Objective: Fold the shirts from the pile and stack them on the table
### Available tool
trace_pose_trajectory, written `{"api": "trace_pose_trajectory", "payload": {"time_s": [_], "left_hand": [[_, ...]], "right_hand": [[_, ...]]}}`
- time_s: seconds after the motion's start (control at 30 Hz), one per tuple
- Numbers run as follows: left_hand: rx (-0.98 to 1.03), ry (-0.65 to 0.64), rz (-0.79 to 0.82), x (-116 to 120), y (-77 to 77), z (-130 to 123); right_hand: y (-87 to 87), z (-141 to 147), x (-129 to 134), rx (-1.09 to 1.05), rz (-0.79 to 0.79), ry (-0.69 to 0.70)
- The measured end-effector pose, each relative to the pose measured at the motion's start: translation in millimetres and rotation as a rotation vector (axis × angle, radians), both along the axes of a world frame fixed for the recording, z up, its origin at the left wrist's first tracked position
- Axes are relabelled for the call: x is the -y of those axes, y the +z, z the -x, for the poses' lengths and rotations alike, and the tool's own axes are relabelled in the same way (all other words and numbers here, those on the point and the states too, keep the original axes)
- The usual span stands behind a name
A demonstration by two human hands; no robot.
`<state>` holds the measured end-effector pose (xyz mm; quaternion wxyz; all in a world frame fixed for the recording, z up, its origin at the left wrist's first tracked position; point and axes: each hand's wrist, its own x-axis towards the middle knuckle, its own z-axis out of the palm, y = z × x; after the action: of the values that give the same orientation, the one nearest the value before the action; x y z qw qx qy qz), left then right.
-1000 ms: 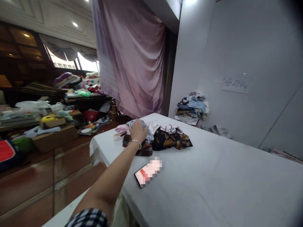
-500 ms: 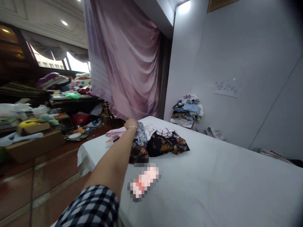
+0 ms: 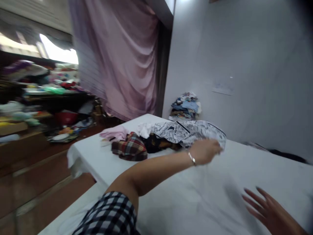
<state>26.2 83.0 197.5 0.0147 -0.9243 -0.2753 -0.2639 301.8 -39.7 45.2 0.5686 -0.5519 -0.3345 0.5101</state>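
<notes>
the left hand [image 3: 205, 151] is gripping thin black-and-white printed cloth [image 3: 171, 130] over the white covered table [image 3: 256, 163]. the right hand [image 3: 271, 209] is spreading its fingers, seemingly holding nothing. tugging could be dragging the brown-patterned black cloth [image 3: 157, 143], since they're overlapping.

Printed garment [image 3: 168, 131]: matt cloth; bracelet [image 3: 192, 159]: shiny metal; table cover [image 3: 264, 169]: smooth, perhaps cloth.

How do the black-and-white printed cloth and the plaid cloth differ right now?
The printed cloth is black and white with newspaper-like print; the plaid cloth is dark, in red-brown checks.
The printed cloth is spread out long, gripped by the left hand; the plaid cloth lies bunched on the table, untouched.
Both are patterned fabric.
</notes>
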Motion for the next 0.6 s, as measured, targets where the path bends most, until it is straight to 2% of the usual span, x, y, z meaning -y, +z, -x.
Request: {"api": "trace_pose_trajectory", "payload": {"time_s": [0.07,0.13,0.17,0.23,0.33,0.4,0.47,0.6], "left_hand": [[-0.099,-0.382,0.136,43,-45.9,-19],[-0.035,-0.510,0.298,65,-79.7,-16],[0.016,-0.475,0.362,65,-90.5,-11],[0.105,-0.260,0.426,47,-101.1,3],[0.184,0.090,0.411,5,-101.3,16],[0.140,0.228,0.375,-16,-102.2,14],[0.037,0.286,0.343,-26,-108.9,3],[-0.102,0.256,0.356,-28,-130.5,-28]], "right_hand": [[9.8,6,0,-0.084,-0.013,-0.019],[13.9,10,-4,-0.026,0.081,-0.080],[13.3,10,-5,0.005,0.090,-0.137],[8.9,9,-6,0.055,0.098,-0.228],[3.7,7,-2,0.081,0.051,-0.303],[6.5,7,1,0.109,-0.007,-0.294],[14.3,8,3,0.181,-0.079,-0.254],[31.2,-1,10,0.403,-0.206,-0.250]]}}
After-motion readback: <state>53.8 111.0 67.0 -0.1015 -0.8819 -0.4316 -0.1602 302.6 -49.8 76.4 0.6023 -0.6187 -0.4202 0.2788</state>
